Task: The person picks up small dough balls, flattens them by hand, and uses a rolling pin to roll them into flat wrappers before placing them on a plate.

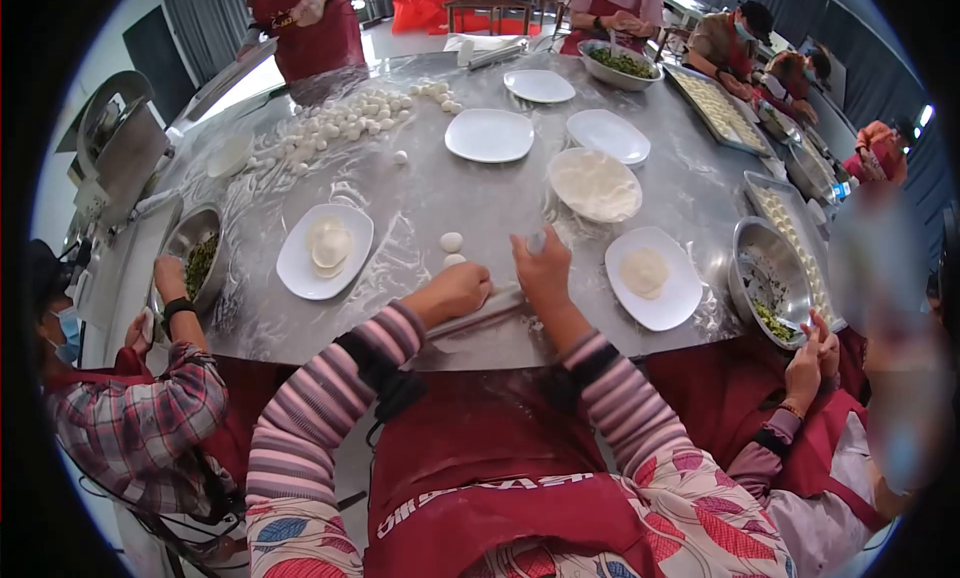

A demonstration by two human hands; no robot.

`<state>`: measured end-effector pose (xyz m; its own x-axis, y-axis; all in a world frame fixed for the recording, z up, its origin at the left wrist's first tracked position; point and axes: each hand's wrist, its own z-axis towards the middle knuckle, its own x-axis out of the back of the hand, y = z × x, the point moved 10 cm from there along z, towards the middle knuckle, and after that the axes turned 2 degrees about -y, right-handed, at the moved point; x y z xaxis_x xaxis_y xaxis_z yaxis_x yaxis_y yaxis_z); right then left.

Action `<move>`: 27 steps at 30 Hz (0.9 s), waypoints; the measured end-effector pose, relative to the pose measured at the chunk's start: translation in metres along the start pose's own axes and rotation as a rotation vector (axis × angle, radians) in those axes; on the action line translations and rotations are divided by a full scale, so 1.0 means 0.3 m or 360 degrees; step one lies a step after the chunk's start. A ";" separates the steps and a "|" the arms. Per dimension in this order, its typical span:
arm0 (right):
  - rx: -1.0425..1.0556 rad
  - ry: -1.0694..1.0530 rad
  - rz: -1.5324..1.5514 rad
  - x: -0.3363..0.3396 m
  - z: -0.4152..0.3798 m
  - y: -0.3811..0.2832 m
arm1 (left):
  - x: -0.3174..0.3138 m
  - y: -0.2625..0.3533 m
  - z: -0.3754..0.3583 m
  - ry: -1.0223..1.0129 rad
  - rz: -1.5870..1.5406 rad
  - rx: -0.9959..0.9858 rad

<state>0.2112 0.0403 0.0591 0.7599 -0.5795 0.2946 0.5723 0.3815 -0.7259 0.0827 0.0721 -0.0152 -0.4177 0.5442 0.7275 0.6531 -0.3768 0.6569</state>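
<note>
My left hand (450, 294) is closed low over the steel table, its fingers pressed together at a piece of dough (498, 300) partly hidden by the hand. My right hand (543, 263) is wrapped round a rolling pin (537, 242), whose rounded end sticks out above the fingers. Two small dough balls (451, 242) lie just beyond my left hand. A metal bar (470, 321) lies slantwise at the table edge below my hands. To the left, a white plate (293, 263) holds flat dough wrappers (330, 246); to the right, another plate (670, 305) holds more wrappers (643, 273).
The steel table (430, 203) bears many dough balls (345, 123), empty plates (489, 136), a flour bowl (595, 185) and filling bowls (742, 268). Dumpling trays (715, 113) stand at the right. People sit close on both sides; others work across the table.
</note>
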 end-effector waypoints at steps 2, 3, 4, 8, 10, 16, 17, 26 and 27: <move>0.0016 -0.0050 -0.0021 -0.031 0.014 -0.017 | 0.017 -0.035 0.013 0.0089 0.0053 -0.0005; -0.0007 0.0017 -0.0020 -0.004 -0.006 -0.021 | 0.016 -0.031 0.002 0.0013 0.0108 -0.0045; -0.0029 0.0077 -0.0020 0.027 -0.035 -0.017 | 0.012 -0.029 -0.011 -0.0061 0.0157 -0.0084; -0.0180 -0.0047 0.0038 0.125 -0.174 -0.034 | 0.017 -0.080 -0.085 -0.0021 -0.0274 0.0095; -0.0304 -0.0020 0.0076 0.134 -0.194 -0.015 | -0.019 -0.067 -0.097 -0.0149 -0.0257 0.0114; -0.0054 -0.0031 0.0016 -0.036 0.011 0.001 | 0.034 -0.001 0.010 0.0085 -0.0112 0.0015; -0.0055 0.0022 -0.0011 -0.015 -0.002 -0.005 | 0.039 -0.014 0.015 0.0099 -0.0114 0.0008; -0.0204 0.0025 0.0169 0.103 -0.165 -0.008 | -0.017 -0.055 -0.079 -0.0138 -0.0274 0.0089; -0.0113 0.0039 0.0093 0.076 -0.106 -0.027 | -0.004 -0.042 -0.068 -0.0037 -0.0206 0.0063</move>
<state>0.2141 0.0010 0.0519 0.7830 -0.5757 0.2356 0.5032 0.3637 -0.7839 0.0620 0.0609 -0.0203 -0.4859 0.6038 0.6319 0.6191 -0.2726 0.7365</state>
